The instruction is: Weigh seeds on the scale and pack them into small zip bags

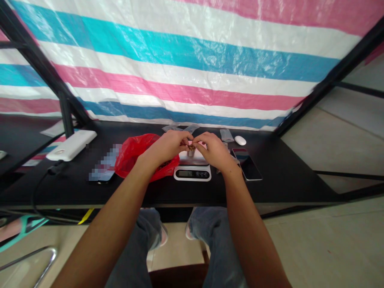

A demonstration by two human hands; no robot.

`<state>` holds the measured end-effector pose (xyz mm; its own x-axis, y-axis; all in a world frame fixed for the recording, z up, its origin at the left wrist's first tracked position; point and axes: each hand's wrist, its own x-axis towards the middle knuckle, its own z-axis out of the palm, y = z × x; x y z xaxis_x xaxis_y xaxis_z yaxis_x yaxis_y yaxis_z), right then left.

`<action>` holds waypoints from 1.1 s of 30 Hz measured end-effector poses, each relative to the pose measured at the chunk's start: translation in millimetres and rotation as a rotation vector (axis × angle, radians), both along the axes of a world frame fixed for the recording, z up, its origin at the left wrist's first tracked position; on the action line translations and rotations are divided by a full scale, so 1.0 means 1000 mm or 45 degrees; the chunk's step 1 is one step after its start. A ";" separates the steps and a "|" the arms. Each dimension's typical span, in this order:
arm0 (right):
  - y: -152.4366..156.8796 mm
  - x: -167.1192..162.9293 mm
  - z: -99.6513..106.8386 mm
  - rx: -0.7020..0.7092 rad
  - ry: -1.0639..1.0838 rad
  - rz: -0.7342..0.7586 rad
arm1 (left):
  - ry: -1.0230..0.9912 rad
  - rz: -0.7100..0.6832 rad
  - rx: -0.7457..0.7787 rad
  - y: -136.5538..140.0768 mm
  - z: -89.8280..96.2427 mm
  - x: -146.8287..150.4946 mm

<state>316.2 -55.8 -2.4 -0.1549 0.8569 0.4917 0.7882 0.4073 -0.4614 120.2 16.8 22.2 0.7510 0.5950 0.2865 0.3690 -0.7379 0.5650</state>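
A white digital kitchen scale [177,178] with a dark display panel lies on the black desk. On its platform stands a small metallic cup [191,153] with brown pieces at its top. My left hand [171,145] is over the cup's left side, its thumb and fingers pinched together. From the right, my right hand [214,151] meets it in a similar pinch just above the cup. What the fingertips hold, if anything, is too small to make out. An open red plastic bag [127,158] with dark brown contents sits left of the scale, partly behind my left wrist.
Clear small plastic bags [227,135] lie along the desk's back, near a white mouse [240,140]. A phone [247,164] rests at right, another phone [103,170] at left. A white power bank-like device [72,145] has a black cable. A striped tarp [186,68] hangs behind.
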 end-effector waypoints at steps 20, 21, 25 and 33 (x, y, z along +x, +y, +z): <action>-0.007 0.001 0.003 0.072 0.192 -0.066 | 0.253 0.436 -0.181 -0.017 -0.017 -0.084; -0.008 0.004 0.002 0.096 0.216 -0.120 | 0.245 0.456 -0.154 -0.016 -0.023 -0.086; -0.014 0.028 -0.004 0.124 0.216 -0.486 | 0.212 0.491 -0.102 -0.014 -0.035 -0.090; -0.026 0.060 -0.033 -0.142 0.051 -0.711 | 0.042 0.490 -0.043 -0.034 -0.024 -0.085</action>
<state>376.3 -81.6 -35.2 0.3531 0.8505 0.3898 0.8509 -0.1188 -0.5116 35.1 -16.7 -2.1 0.4794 0.8436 0.2417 0.6335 -0.5233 0.5699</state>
